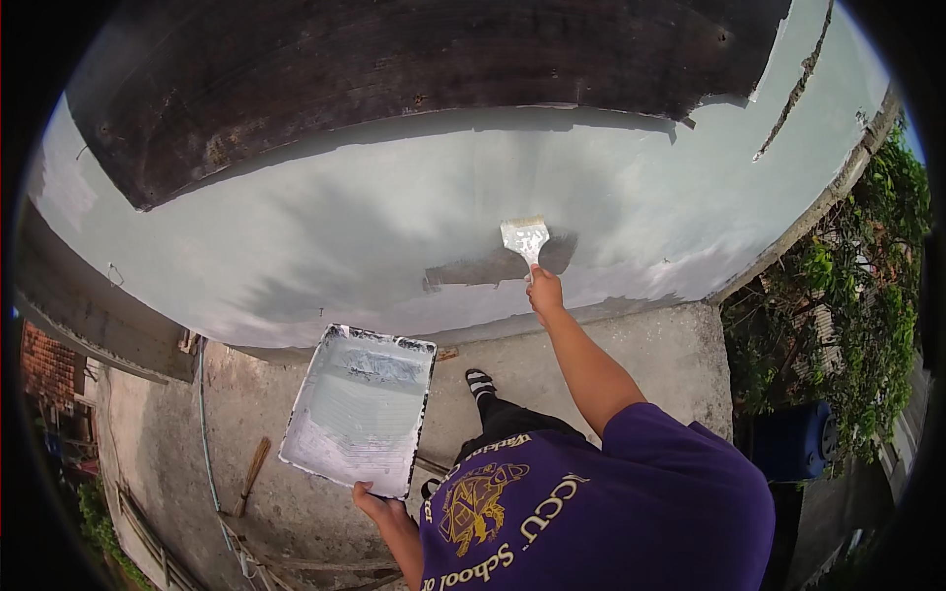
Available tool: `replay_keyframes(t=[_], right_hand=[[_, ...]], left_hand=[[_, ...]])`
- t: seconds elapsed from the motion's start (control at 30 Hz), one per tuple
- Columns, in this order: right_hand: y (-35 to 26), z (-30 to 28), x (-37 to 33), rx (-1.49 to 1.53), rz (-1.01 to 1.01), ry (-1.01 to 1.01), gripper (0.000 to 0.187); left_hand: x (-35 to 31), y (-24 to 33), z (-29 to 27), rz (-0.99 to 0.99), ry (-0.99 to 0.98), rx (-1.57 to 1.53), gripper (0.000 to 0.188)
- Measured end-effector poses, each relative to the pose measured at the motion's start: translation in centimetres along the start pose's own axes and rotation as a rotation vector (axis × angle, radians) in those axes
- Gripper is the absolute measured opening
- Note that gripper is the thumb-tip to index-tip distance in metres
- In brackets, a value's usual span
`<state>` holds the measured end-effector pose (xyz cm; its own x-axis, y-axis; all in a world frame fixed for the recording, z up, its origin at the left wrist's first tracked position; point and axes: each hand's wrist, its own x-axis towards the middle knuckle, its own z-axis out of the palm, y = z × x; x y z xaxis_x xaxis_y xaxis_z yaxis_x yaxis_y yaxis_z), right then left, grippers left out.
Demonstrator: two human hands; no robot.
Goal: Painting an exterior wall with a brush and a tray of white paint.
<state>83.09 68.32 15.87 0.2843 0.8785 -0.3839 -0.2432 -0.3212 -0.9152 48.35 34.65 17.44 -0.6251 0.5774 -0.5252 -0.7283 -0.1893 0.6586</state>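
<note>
My right hand [544, 293] is closed round the handle of a wide paintbrush [525, 234], its head white with paint. The bristles touch the pale grey-green wall [414, 197], just above a darker grey bare patch [483, 268]. In my left hand [372, 500] is a paint tray [360, 404], gripped by its near rim with the thumb on top. The tray is white inside, with ridges and dark, paint-spattered edges. Pale paint lies in it, pooled toward the far end. The tips of the left fingers are hidden under the tray.
A dark board [414, 69] covers the wall's upper part. A broom-like bundle [254, 473] and a thin hose [205, 424] lie on the concrete floor [631, 345] at left. Wooden poles [325, 564] lie near the bottom. To the right are a blue barrel [796, 441] and leafy plants [838, 295].
</note>
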Motion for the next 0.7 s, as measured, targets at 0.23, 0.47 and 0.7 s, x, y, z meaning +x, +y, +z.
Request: replay_keyframes(t=[0.23,0.47,0.7], right_hand=[[-4.4,-0.8,0.5,-0.008,0.330,-0.112,0.029],[-13.3,0.7,-5.4,0.075,-0.227,0.003,0.030],[-6.0,0.3,1.7,0.018,-0.470,0.092,0.033]], left_hand=[[0.9,0.0,-0.8,-0.014,-0.056,-0.001,0.076],[0.7,0.1,-2.2,-0.038,-0.037,-0.023,0.076],[0.8,-0.5,-2.0,-0.009,-0.038,0.024,0.078]])
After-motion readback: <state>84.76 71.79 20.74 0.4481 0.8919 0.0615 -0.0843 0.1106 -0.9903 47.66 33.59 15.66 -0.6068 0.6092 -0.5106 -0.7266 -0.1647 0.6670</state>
